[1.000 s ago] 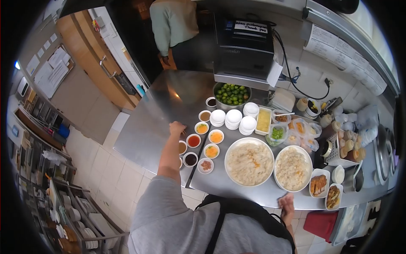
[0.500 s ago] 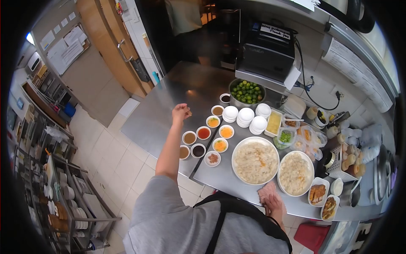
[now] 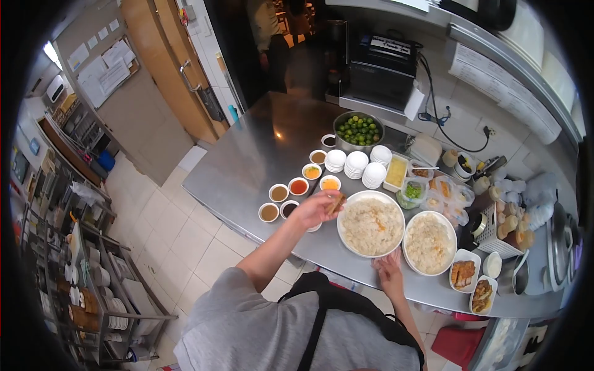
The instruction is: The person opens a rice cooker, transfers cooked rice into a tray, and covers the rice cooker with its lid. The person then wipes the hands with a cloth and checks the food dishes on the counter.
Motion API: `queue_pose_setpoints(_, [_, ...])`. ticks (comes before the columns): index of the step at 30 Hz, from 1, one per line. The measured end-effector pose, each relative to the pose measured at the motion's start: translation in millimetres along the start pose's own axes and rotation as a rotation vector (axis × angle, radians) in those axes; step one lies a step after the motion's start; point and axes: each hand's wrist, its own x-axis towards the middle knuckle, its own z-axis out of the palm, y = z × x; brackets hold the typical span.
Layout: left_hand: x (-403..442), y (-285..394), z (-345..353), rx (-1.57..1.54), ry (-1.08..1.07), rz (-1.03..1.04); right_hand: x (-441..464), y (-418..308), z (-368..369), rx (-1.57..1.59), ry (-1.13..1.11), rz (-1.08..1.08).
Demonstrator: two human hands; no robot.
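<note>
**Left hand [image 3: 312, 211] now close by the left bowl [image 3: 362, 238]**

Nearest, the right hand [image 3: 388, 269] is at that bowl's near rim, fingers partly extended; whether it grips anything, I cannot tell. It has shifted left from its place near the gap between the bowls. Just beyond, the left hand has come in from over the left part of the counter [image 3: 216, 173], and pinches a small brown thing [image 3: 335, 203] too blurred to identify. Both hands are thus at the left bowl, so the work appears centred there.

The bowl stands upright on the counter, white and wide, well filled with pale, lumpy food like rice, with orange bits scattered near the middle. The right bowl [image 3: 429, 243], just beside it, holds similar food. Farther off are sauce cups [image 3: 299, 186] to the left, stacked white dishes [image 3: 356, 164], and a pot of green fruit [image 3: 358, 131] beyond them.
</note>
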Motion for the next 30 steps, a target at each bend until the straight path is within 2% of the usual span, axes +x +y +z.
queue_pose_setpoints(1, [-2.6,-12.0,7.9,0.004,-0.001,-0.004,-6.1,5.2,-1.3,0.144,0.02,0.022])
queue_pose_setpoints(5, [-20.1,-61.8,62.7,0.194,-0.014,-0.138,-33.2,-11.8,-39.6,0.215,0.125,0.026])
queue_pose_setpoints(7, [-22.3,-96.4,85.0,0.257,-0.088,-0.219,-49.5,-27.4,-54.2,0.534,0.041,0.234])
queue_pose_setpoints(8, [-22.2,-114.4,95.9,0.26,-0.097,-0.254,-57.3,-31.9,-57.9,0.539,0.061,0.265])
queue_pose_setpoints(10, [-27.1,-151.7,119.7,0.368,-0.282,-0.323,-73.2,-38.3,-65.4,1.066,0.032,0.47])
queue_pose_setpoints(12, [-33.0,-178.8,139.3,0.411,-0.341,-0.384,-86.6,-33.9,-70.6,1.179,0.116,0.482])
queue_pose_setpoints(14, [-34.6,-197.7,160.5,0.526,-0.267,-0.331,-97.9,-25.0,-80.3,1.199,0.212,0.469])
queue_pose_setpoints(16, [-36.8,-211.9,167.6,0.43,-0.199,-0.296,-109.4,-25.4,-91.8,1.271,0.311,0.508])
queue_pose_setpoints(18, [-50.2,-211.5,183.0,0.494,-0.167,-0.244,-123.7,-33.4,-104.8,1.26,0.375,0.488])
queue_pose_setpoints(20, [-57.8,-220.1,189.3,0.527,-0.187,-0.167,-136.3,-31.9,-108.0,1.289,0.392,0.464])
queue_pose_setpoints(21, [-61.8,-223.6,194.4,0.531,-0.204,-0.194,-144.3,-32.7,-111.3,1.29,0.423,0.479])
queue_pose_setpoints(24, [-67.4,-229.8,202.6,0.618,-0.187,-0.18,-156.2,-33.0,-119.8,1.404,0.377,0.446])
queue_pose_setpoints(27, [-71.5,-242.7,201.8,0.483,-0.156,-0.185,-168.9,-27.8,-122.0,1.524,0.424,0.433])
queue_pose_setpoints(28, [-75.1,-246.4,200.7,0.485,-0.157,-0.194,-173.4,-26.9,-119.8,1.528,0.432,0.438])
queue_pose_setpoints(30, [-80.2,-254.8,195.5,0.464,-0.15,-0.244,-180.9,-22.4,-109.6,1.375,0.291,0.365])
